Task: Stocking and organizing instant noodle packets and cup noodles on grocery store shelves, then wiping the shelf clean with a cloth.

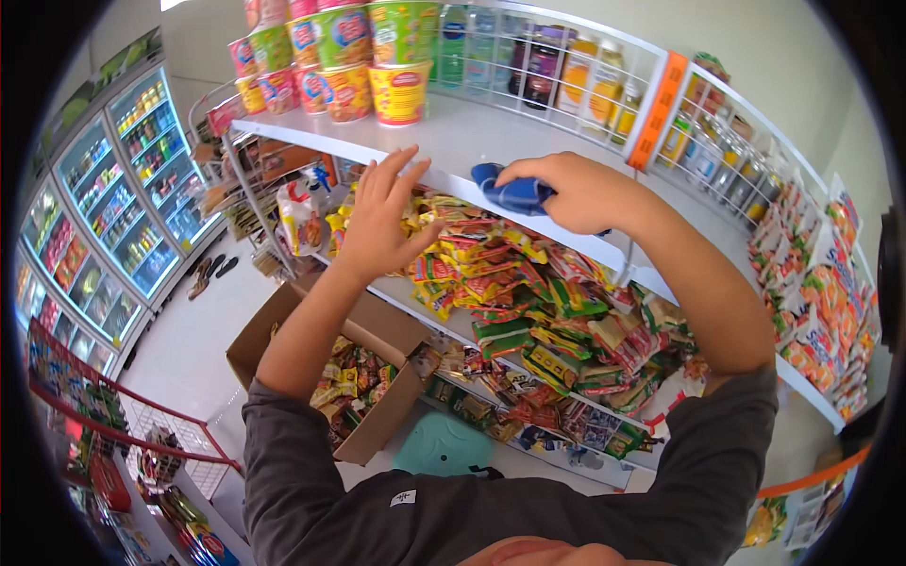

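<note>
My right hand (573, 187) grips a bunched blue cloth (511, 189) at the front edge of the white metal shelf (495, 131). Part of the cloth is hidden under my fingers. My left hand (386, 216) is raised in front of the same shelf edge, fingers spread, with nothing in it. Instant noodle cups (400, 95) stand stacked at the left end of this shelf. Below both hands, a heap of small snack packets (495, 276) covers the lower shelf.
An open cardboard box (386, 417) of packets stands under my left forearm, beside a teal plastic stool (444, 446). Bottles (541, 67) line up behind a wire grid. Bagged goods (814, 304) fill the right end. Glass-door fridges (106, 184) and a red-edged wire rack (170, 439) are on the left.
</note>
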Available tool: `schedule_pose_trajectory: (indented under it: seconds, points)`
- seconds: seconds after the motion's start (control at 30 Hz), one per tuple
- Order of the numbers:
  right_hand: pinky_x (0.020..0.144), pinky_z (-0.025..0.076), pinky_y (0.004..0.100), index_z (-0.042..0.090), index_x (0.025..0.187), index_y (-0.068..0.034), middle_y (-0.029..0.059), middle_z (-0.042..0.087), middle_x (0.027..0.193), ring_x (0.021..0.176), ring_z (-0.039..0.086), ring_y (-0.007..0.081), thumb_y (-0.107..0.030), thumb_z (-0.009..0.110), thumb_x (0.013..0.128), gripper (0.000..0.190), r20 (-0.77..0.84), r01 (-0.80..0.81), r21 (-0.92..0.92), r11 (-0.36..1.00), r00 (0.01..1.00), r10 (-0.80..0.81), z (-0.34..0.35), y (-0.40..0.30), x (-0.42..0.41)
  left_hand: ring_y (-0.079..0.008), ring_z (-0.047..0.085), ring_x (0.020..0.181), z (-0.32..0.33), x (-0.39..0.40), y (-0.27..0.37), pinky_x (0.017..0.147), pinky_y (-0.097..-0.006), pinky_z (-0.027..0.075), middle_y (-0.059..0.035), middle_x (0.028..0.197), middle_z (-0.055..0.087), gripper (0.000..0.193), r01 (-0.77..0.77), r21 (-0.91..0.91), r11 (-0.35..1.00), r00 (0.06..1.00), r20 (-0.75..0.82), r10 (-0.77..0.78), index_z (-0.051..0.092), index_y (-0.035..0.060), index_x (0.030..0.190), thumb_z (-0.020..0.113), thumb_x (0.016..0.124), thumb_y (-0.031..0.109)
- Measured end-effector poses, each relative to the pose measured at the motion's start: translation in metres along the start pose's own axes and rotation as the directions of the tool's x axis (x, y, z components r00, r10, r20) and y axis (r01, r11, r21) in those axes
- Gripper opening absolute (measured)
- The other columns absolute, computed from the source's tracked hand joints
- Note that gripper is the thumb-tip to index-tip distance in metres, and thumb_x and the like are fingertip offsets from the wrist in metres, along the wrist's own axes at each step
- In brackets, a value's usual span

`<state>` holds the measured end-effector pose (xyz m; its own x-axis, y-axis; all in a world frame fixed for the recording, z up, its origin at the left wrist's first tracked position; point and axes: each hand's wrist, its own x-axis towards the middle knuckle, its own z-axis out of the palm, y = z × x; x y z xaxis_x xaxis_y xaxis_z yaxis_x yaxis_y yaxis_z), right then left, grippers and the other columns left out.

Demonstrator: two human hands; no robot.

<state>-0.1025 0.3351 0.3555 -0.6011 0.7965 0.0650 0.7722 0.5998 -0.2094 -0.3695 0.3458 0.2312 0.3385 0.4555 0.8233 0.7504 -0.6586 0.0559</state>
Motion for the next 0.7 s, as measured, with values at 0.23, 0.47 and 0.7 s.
schedule_pose_trajectory:
  seconds: [0.23, 0.47, 0.7]
  points:
    - [0.092, 0.048, 0.0361, 0.059, 0.134, -0.017, 0.0163, 0.066, 0.121, 0.107, 0.063, 0.0307, 0.000, 0.053, 0.082, 0.056, 0.130, 0.089, 0.154, 0.984, 0.985, -0.109, 0.015, -0.010, 0.099, -0.0346, 0.036, 0.139, 0.001, -0.004, -0.092, 0.116, -0.0563, 0.017, -0.0118, 0.142, 0.046, 0.073, 0.072, 0.198, 0.977, 0.997, -0.028, -0.068, 0.046, 0.0111, 0.141, 0.069, 0.081, 0.046]
    - [0.089, 0.053, 0.0433, 0.069, 0.117, -0.004, 0.0212, 0.068, 0.117, 0.105, 0.067, 0.0354, -0.016, 0.055, 0.079, 0.042, -0.082, -0.423, -0.483, 0.767, 0.894, 0.441, 0.020, 0.049, 0.165, -0.0324, 0.048, 0.122, 0.008, 0.007, -0.111, 0.111, -0.0508, 0.028, -0.0116, 0.122, 0.056, 0.060, -0.047, 0.048, 0.998, 0.993, -0.108, 0.052, 0.058, 0.0083, 0.127, 0.068, 0.082, 0.047]
    - [0.091, 0.052, 0.0445, 0.060, 0.131, -0.014, 0.0210, 0.067, 0.117, 0.108, 0.064, 0.0377, -0.010, 0.055, 0.080, 0.052, 0.027, -0.225, -0.405, 0.886, 0.966, 0.257, 0.021, 0.010, 0.185, -0.0342, 0.049, 0.126, 0.005, 0.053, -0.150, 0.107, -0.0507, 0.034, -0.0132, 0.132, 0.056, 0.059, -0.268, -0.011, 0.963, 0.955, -0.132, 0.264, 0.061, 0.0105, 0.127, 0.060, 0.088, 0.055]
